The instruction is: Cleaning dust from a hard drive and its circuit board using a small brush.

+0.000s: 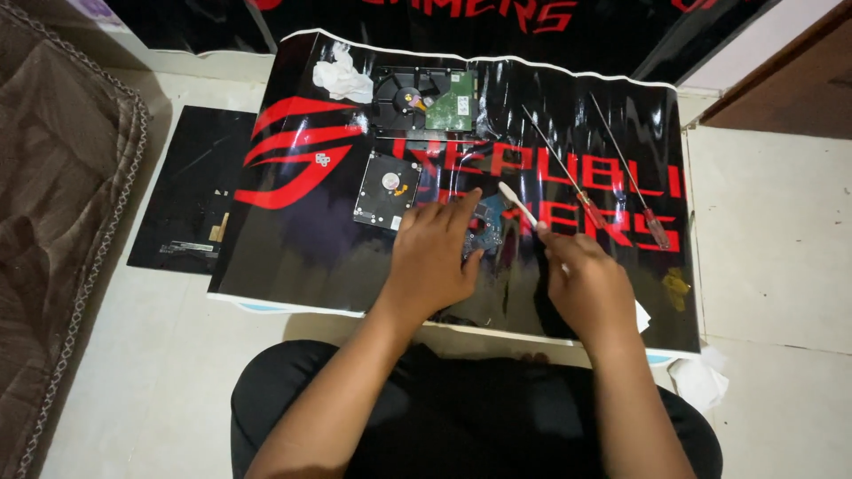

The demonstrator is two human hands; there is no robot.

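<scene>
Pinning one circuit board [487, 232], left hand [432, 257] lies open; right hand [587, 282] grips one brush [517, 204] (two screwdrivers [593, 213] nearby).

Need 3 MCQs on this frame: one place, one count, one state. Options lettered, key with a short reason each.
1. Where is the crumpled white tissue?
A. far left part of the black mat
B. under the right hand
C. on the floor tiles at left

2. How many red-handled screwdrivers lie on the mat?
A. one
B. two
C. four

3. What is the right hand doing?
A. resting flat and empty
B. holding a white brush
C. gripping a screwdriver

Key: 1 A, the tissue sits beside the far hard drive. 2 B, first screwdriver and second screwdriver lie side by side. 3 B, the brush sticks out from its fingers while the left hand rests on a small circuit board.
</scene>
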